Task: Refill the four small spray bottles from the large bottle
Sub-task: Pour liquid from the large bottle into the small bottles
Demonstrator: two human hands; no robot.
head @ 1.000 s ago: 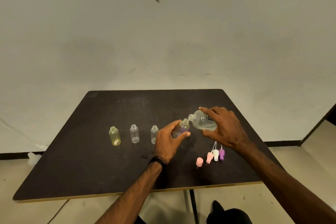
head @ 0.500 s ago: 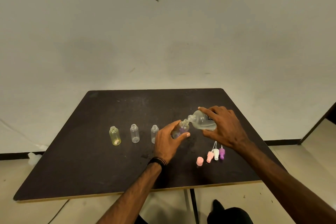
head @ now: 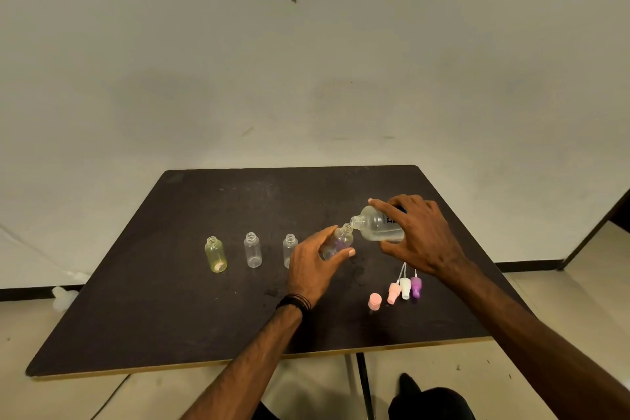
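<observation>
My right hand (head: 421,237) grips the large clear bottle (head: 376,224), tipped on its side with its open mouth pointing left. That mouth meets the neck of a small purplish spray bottle (head: 337,242), which my left hand (head: 312,266) holds tilted above the table. Three other small bottles stand upright and uncapped in a row to the left: a yellowish one (head: 215,255), a clear one (head: 253,250) and a clear one (head: 289,249) partly hidden behind my left hand.
On the dark table (head: 170,300), near its front right, lie a pink cap (head: 374,301) and three spray heads: pink (head: 393,292), white (head: 405,287) and purple (head: 415,286). A pale wall rises behind. A white object (head: 63,297) lies on the floor at the left.
Both hands and the two bottles keep nearly the same pose; the large bottle has tipped very slightly further toward the small bottle's neck.
</observation>
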